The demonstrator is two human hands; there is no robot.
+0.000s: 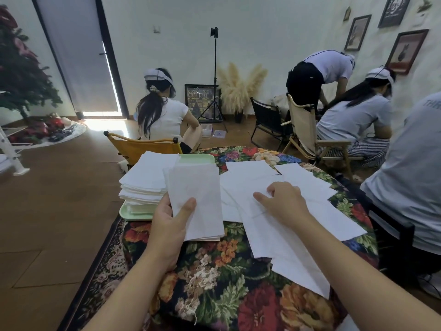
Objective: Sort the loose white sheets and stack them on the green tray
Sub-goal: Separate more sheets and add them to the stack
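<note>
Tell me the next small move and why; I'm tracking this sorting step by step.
Probably the right hand should lift the loose sheet under its fingertips and add it to the bundle of sheets that the left hand grips. Many sheets lie scattered on the floral cloth, and the green tray already holds a stack.
</note>
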